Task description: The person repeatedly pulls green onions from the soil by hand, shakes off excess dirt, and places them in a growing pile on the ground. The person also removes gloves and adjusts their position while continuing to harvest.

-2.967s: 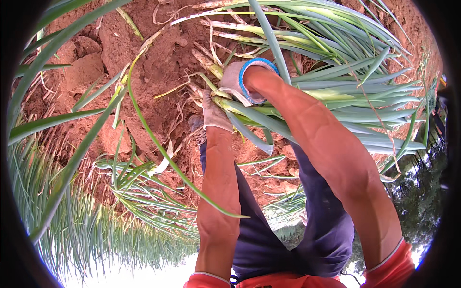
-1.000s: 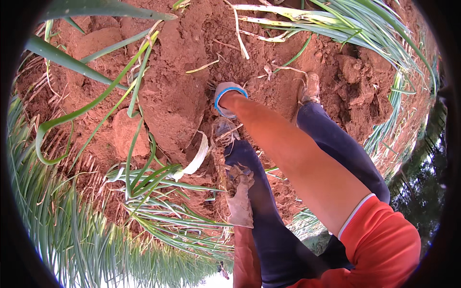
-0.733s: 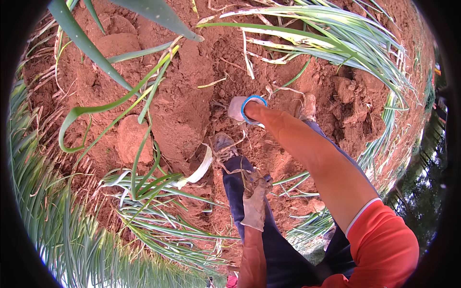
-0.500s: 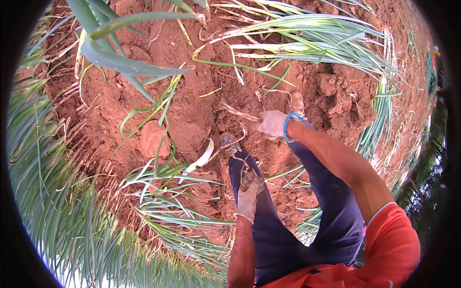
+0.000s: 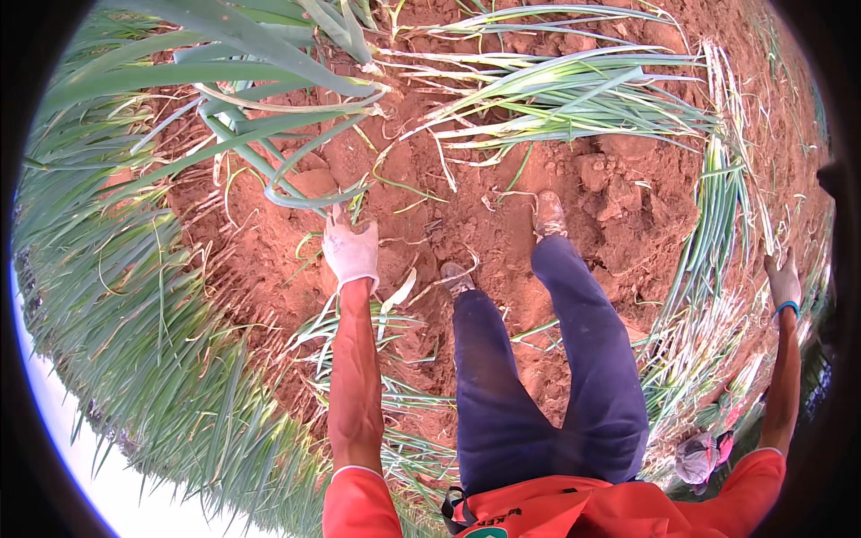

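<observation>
Red clumpy soil (image 5: 628, 206) underfoot; gloved left hand (image 5: 352, 251) closes on long green onion stalks (image 5: 296, 193); gloved right hand (image 5: 784, 280) hangs slack, fingers apart.

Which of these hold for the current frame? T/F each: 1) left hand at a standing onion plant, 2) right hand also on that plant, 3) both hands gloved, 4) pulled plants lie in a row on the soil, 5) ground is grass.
1. True: the left hand reaches the base of the green onion plant.
2. False: the right hand is flung out far to the right, holding nothing.
3. True: both wear light gloves.
4. True: a row of pulled plants lies on the red soil.
5. False: it is bare red soil.
</observation>
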`<state>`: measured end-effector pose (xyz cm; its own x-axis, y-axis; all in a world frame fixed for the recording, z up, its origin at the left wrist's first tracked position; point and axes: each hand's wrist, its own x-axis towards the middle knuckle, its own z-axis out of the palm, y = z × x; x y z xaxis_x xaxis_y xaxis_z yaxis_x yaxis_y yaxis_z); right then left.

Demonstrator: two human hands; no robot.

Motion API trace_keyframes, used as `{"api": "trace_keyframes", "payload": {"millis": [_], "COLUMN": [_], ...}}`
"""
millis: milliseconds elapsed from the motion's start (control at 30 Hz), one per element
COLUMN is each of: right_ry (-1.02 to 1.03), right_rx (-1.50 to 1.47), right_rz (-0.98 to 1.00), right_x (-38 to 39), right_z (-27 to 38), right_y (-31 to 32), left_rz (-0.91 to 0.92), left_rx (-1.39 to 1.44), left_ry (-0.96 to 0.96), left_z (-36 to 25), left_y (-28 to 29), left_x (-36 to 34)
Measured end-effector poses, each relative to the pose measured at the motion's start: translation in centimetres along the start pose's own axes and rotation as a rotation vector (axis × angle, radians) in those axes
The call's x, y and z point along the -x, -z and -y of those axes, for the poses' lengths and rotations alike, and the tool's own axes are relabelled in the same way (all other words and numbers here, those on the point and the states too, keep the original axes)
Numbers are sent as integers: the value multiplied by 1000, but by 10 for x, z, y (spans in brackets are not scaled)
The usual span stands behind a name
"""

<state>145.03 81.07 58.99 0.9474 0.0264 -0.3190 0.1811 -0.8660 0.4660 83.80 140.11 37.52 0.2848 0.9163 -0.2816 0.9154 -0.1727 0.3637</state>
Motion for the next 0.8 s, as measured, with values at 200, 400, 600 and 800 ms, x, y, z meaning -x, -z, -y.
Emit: {"api": "trace_keyframes", "payload": {"millis": [200, 400, 600, 800], "right_ry": [-407, -688, -721, -686], "right_rx": [-1123, -1091, -1562, -1610], "right_rz": [930, 1383, 1362, 1164], "right_x": [143, 273, 239, 191], "right_z": [-103, -35, -24, -19], "right_y": [-232, -218, -176, -102], "left_rz": [551, 530, 784, 840], "left_rx": [-595, -313, -808, 240], "left_ry": [181, 177, -565, 188], "left_z": [62, 43, -66, -307], "left_y": [-82, -96, -116, -179], "left_x": [-92, -76, -109, -34]}}
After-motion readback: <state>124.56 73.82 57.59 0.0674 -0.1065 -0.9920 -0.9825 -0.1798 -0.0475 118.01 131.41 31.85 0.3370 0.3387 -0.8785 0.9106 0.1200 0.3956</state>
